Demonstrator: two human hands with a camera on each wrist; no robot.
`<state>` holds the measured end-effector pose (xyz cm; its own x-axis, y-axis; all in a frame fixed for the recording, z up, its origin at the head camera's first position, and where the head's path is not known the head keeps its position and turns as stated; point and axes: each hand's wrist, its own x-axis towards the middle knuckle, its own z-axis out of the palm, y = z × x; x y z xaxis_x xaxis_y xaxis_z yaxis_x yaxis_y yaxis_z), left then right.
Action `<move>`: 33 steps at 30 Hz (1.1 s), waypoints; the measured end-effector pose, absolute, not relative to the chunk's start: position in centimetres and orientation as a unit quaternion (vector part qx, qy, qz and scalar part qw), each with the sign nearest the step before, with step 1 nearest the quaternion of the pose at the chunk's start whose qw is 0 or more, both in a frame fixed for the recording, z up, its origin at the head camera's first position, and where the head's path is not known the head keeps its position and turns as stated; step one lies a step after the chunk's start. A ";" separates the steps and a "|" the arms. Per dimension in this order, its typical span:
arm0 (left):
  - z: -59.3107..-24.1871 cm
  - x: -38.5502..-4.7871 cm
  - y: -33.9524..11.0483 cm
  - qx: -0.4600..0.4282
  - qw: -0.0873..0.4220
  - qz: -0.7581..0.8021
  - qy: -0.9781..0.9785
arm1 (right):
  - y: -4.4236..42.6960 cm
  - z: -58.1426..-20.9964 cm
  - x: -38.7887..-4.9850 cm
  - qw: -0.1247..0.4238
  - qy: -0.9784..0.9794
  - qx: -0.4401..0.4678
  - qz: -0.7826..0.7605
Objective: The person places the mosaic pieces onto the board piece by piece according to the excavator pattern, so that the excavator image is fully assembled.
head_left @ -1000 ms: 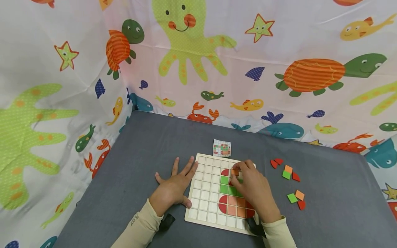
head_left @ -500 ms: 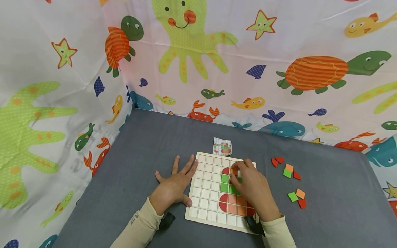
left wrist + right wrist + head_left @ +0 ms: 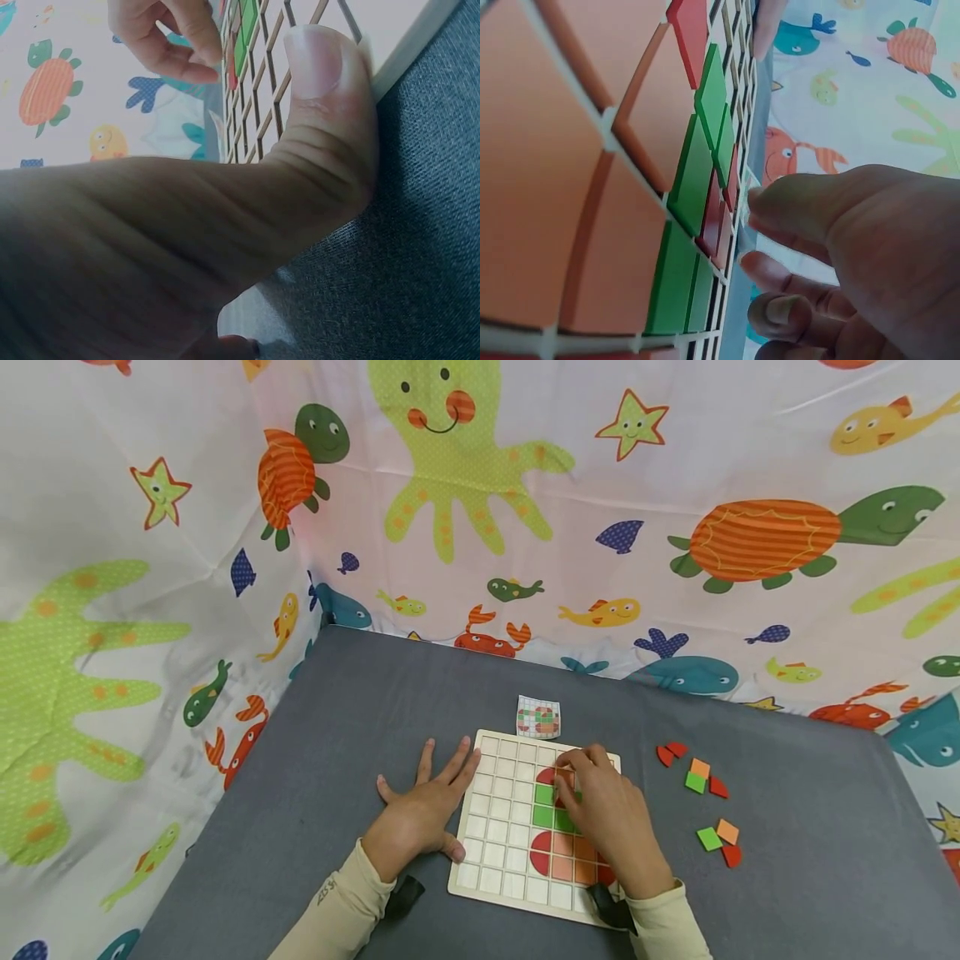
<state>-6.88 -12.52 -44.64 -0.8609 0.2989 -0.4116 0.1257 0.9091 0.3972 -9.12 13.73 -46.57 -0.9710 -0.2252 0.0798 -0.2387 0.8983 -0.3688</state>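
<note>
A wooden grid board (image 3: 491, 856) lies on the grey cloth, with red, green and orange tiles filling part of its right half. My left hand (image 3: 416, 822) has its fingers spread at the board's left side; in the left wrist view the thumb (image 3: 319, 82) rests on the rim. Over the upper right cells, my right hand (image 3: 611, 814) has bent fingers close to an orange square tile (image 3: 566, 777) beside a red quarter-round piece (image 3: 545, 775). The right wrist view shows a gap between thumb (image 3: 802, 199) and fingertips, with no tile visible there. The hand covers some cells.
A small printed pattern card (image 3: 537, 717) lies just behind the board. To the right are loose red quarter-round pieces (image 3: 664, 756), green squares (image 3: 708, 839) and orange squares (image 3: 727, 831). A sea-animal print curtain (image 3: 517, 485) hangs behind the table.
The orange square at the right fingertips was tilted and darker; now it lies flatter in its cell. The right hand has shifted slightly left. The left hand has stayed in place.
</note>
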 end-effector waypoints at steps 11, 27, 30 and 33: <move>-44.6 -6.8 -12.4 0.111 0.240 0.174 0.949 | 13.0 -46.6 -9.1 -0.008 -0.970 0.144 0.194; -44.7 -6.9 -12.4 0.113 0.230 0.175 0.951 | 15.7 -46.3 -8.9 0.028 -0.971 0.125 0.203; -46.2 -7.2 -12.6 0.114 0.229 0.176 0.951 | 16.9 -46.3 -8.8 0.028 -0.973 0.111 0.201; -47.1 -7.3 -12.7 0.116 0.226 0.175 0.951 | 18.3 -46.3 -8.7 0.029 -0.976 0.093 0.196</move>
